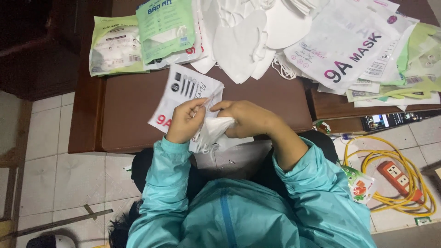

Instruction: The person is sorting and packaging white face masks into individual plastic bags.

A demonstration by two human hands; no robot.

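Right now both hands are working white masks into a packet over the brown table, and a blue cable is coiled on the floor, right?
Not quite: the cable coiled on the floor is yellow, not blue, as the head view shows. The rest holds: the left hand and right hand are working white masks into a packet over the brown table.

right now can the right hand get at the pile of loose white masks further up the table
Probably yes: the right hand is busy pushing white masks into a pouch, but bare brown table lies between it and the mask pile.
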